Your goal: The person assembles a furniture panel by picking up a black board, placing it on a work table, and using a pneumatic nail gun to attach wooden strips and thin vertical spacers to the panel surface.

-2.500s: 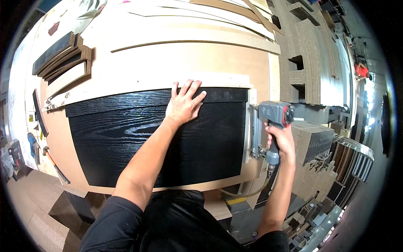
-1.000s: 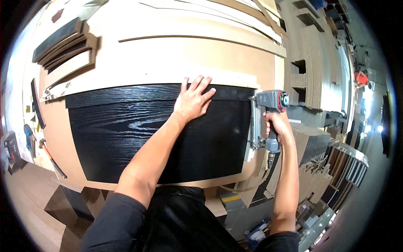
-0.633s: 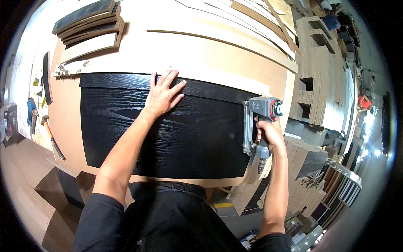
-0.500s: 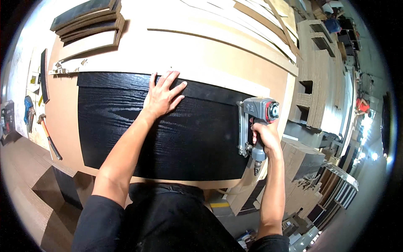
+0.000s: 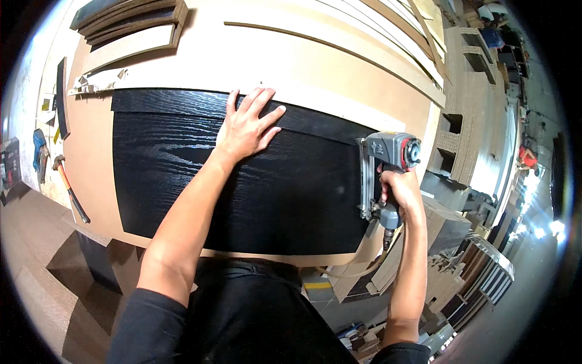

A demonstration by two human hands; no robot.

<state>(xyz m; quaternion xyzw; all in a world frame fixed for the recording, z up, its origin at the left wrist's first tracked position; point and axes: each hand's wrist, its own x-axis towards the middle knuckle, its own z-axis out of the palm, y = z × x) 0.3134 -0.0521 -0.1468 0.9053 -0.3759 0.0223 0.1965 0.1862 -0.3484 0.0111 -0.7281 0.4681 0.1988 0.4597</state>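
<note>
Blue and dark, a hand tool lies at the far left, with an orange-handled hammer just beside it and a narrow dark strip above them. Farther along, a stack of dark-faced strips sits toward the back of the tan tabletop. A wide black wood-grained panel lies flat across the middle, a narrower black strip along its far edge and a pale wooden rail just beyond. On these the left hand rests palm down, its grip released, fingers spread across the strip and their tips at the rail. At the panel's right end the grey nail gun is held, its nose near the strip's end; whether they touch I cannot tell. The right hand has its grip wrapped around the gun's handle. Beyond stand tall stacks of boards, and a person in red is far off.
</note>
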